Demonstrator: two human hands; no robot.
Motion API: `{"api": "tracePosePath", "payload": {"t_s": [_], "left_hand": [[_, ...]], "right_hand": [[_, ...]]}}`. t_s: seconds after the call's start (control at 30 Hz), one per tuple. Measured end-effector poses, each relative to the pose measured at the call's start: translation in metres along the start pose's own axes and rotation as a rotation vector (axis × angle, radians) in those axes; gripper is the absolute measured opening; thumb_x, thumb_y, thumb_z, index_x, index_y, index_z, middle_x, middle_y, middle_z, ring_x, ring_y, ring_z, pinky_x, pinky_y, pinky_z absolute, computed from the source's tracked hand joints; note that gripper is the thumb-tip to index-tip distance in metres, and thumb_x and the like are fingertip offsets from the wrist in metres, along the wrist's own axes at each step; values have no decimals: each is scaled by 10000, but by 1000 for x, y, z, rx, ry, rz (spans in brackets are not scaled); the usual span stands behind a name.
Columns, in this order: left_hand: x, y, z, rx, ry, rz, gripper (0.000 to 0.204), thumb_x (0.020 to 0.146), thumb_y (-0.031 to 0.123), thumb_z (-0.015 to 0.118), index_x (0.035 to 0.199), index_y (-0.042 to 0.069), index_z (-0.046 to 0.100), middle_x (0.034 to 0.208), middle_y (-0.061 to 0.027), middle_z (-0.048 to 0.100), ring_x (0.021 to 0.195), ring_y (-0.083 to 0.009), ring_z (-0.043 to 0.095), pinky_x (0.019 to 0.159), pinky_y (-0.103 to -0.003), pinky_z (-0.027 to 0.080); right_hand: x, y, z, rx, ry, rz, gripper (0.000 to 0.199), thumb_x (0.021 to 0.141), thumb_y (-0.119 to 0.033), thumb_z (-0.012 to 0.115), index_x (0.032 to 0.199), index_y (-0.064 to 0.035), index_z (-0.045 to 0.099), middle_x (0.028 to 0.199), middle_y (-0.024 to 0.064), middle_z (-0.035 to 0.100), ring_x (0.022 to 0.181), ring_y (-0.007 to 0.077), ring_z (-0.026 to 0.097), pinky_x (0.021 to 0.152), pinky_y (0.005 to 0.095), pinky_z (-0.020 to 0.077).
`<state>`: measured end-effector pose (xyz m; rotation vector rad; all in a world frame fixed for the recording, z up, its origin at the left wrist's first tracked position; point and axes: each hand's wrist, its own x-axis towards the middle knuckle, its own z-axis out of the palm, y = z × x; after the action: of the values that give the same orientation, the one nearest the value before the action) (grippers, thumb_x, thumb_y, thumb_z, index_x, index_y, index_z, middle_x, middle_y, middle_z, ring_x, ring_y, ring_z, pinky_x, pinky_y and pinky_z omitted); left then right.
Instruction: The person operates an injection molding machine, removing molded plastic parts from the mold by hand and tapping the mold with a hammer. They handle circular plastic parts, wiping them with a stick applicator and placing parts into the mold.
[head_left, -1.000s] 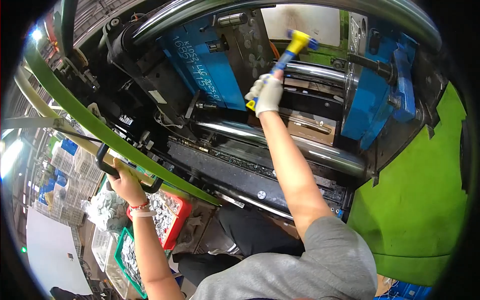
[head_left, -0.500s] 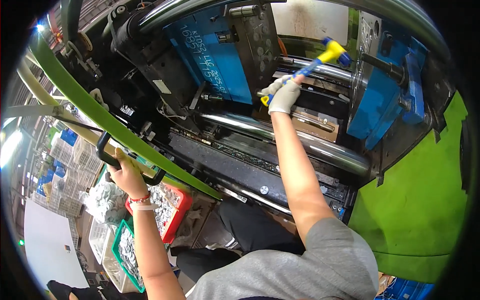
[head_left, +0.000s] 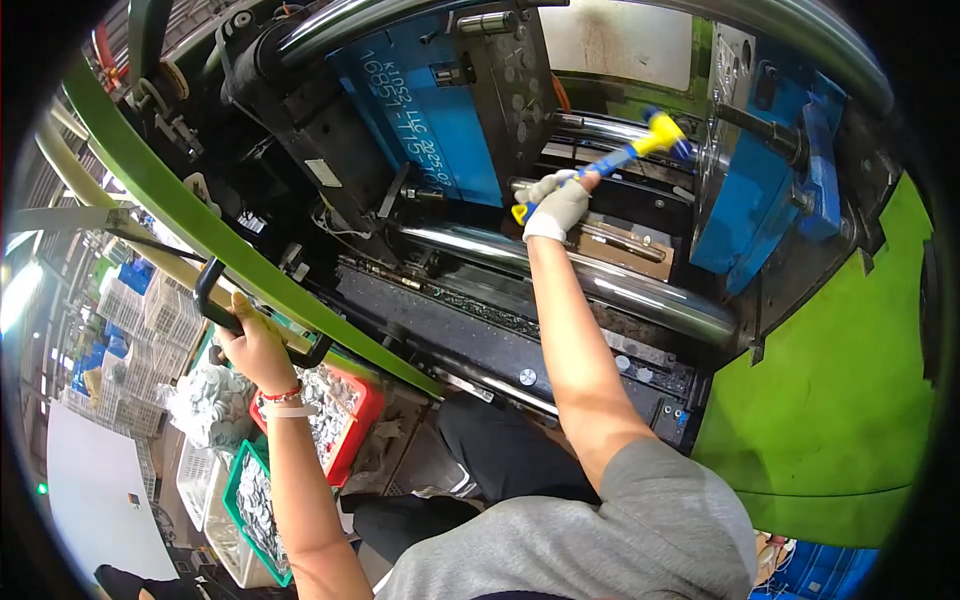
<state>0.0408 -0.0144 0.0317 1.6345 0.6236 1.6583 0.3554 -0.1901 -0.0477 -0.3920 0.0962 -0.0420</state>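
Observation:
In a white glove, my right hand [head_left: 558,207] is closed round the grip of a mallet [head_left: 607,163] with a blue-and-yellow handle and a yellow head with dark blue faces. The mallet is tilted, its head up and to the right, inside the machine between two blue mould halves. Writing marks the left mould half [head_left: 425,120]; the right mould half [head_left: 750,190] stands near the mallet's head without touching it. Bare and wearing a red bracelet, my left hand [head_left: 255,345] grips the black door handle [head_left: 212,300] on the green-framed machine door [head_left: 230,250].
Shiny steel tie bars [head_left: 640,295] cross the machine below and behind my right hand. A green panel [head_left: 820,400] stands at the right. Under my left arm are a red crate [head_left: 368,420] and a green basket [head_left: 236,485] of small grey-white parts, beside a filled plastic bag [head_left: 208,405].
My right hand and the mallet have moved a little down and to the left, away from the back. My left hand stays on the handle.

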Motion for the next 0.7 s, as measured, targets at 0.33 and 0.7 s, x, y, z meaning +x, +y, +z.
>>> {"api": "tracePosePath", "payload": {"t_s": [0.33,0.7], "left_hand": [[0,-1,-5,-39,-31,1,263,924,272,561,782,68,473,570,49,429,456,-33,386,407,-199,297],[-1,0,2,-85,-64,10,238,923,264,562,808,70,487,574,43,441,448,-37,402,402,-202,302]], "right_hand": [[-23,1,10,-103,-78,510,516,887,-614,372,670,-149,430,463,-18,327,340,140,292,374,315,247],[-17,28,-2,-324,-208,519,469,917,-564,362,730,-140,436,439,15,343,317,162,326,328,353,325]]}}
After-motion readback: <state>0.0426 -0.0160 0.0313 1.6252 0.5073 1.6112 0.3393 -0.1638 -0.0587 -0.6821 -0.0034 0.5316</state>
